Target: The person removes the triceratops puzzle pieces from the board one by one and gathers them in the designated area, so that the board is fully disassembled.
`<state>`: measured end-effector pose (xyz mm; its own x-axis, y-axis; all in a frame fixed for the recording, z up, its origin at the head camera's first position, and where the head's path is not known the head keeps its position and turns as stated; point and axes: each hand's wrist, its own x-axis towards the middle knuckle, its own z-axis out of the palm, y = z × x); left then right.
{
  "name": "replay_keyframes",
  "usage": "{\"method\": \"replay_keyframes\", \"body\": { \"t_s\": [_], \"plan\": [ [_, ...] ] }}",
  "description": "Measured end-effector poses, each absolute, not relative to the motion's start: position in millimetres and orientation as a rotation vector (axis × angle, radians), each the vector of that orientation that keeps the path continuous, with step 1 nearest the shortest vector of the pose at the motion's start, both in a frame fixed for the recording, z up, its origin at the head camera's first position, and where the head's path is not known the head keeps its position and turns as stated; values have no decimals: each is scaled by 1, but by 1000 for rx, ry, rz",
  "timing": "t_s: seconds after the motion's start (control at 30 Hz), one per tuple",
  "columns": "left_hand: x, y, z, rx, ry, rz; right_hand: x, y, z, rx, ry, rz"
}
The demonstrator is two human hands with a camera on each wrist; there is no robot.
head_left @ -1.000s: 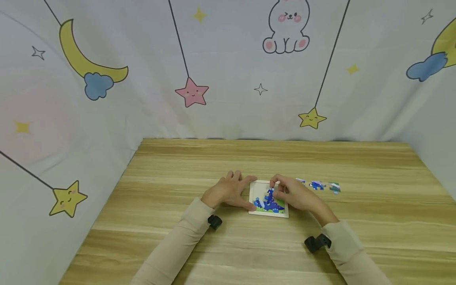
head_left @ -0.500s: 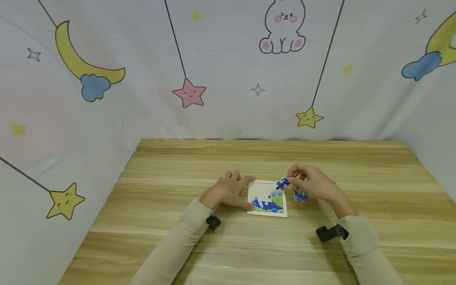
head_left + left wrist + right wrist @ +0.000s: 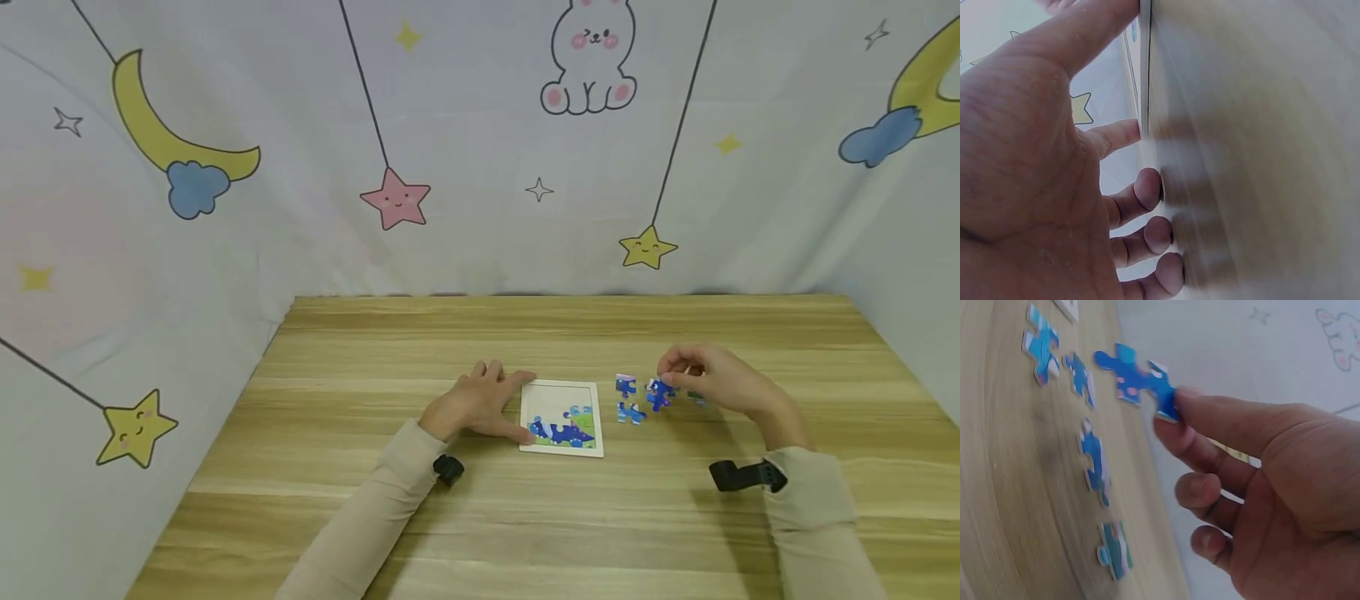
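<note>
My right hand (image 3: 723, 379) pinches a blue puzzle piece (image 3: 1129, 374) between thumb and index finger, with pink spots showing on it. The piece is raised over several loose puzzle pieces lying right of the puzzle tray (image 3: 558, 389). Pale-framed and square, this tray has dinosaur pieces (image 3: 564, 432) along its bottom and lower right; bare backing shows above them. My left hand (image 3: 480, 404) lies spread at the tray's left side, thumb at the lower corner and index fingertip at the upper one. In the left wrist view, the other fingertips (image 3: 1159, 234) rest on the table.
Loose pieces include a blue one (image 3: 626, 384), a light-blue one (image 3: 632, 412) below it, and a green one (image 3: 1116, 550) partly behind my right hand in the head view. The wooden table (image 3: 450, 333) meets a printed white curtain (image 3: 480, 250) at its back edge.
My right hand has lifted the blue piece out of the tray and carried it right, over the loose pieces. The left hand has stayed at the tray.
</note>
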<state>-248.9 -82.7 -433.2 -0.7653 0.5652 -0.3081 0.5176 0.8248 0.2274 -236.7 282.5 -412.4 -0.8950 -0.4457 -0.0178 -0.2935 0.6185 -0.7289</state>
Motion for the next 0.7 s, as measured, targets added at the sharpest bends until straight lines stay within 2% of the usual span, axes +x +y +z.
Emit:
{"method": "replay_keyframes", "body": {
  "t_s": [0.27, 0.5, 0.7],
  "plan": [
    [-248, -83, -432, 815, 2638, 208, -236, 296, -418, -675, 2508, -1043],
    [-249, -84, -433, 822, 2641, 204, -239, 296, -424, -587, 2502, -990],
    [-249, -84, -434, 827, 2643, 194, -241, 291, -428, -612, 2552, -946]
  ]
}}
